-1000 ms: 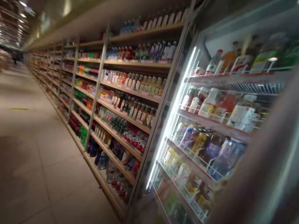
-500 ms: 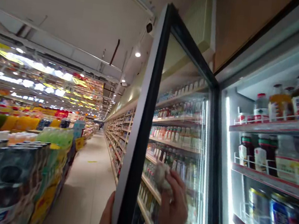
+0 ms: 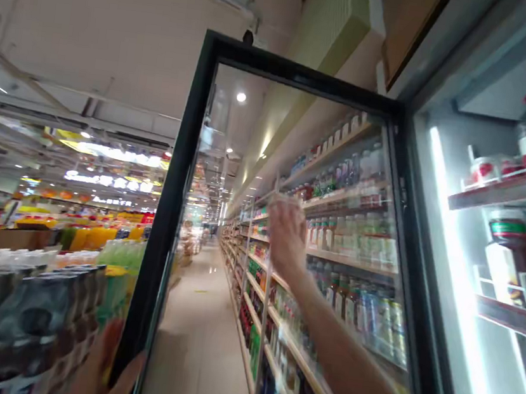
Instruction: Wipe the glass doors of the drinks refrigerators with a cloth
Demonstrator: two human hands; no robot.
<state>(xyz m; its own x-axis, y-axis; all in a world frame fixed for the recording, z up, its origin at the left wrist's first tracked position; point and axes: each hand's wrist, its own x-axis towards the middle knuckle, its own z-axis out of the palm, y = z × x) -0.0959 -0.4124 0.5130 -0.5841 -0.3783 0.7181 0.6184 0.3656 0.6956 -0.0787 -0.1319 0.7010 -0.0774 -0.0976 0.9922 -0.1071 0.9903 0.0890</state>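
Right fingers (image 3: 287, 224) over clear glass (image 3: 200, 342), black rectangular frame (image 3: 179, 167)

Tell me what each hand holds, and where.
The left hand holds the open door by its free edge, low in view. The right hand is raised at the glass; blur hides whether it holds anything.

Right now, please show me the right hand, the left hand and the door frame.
Right hand (image 3: 287, 237), head view: on its back.
Left hand (image 3: 96, 373), head view: its blurred middle.
Door frame (image 3: 307, 74), head view: black top bar.
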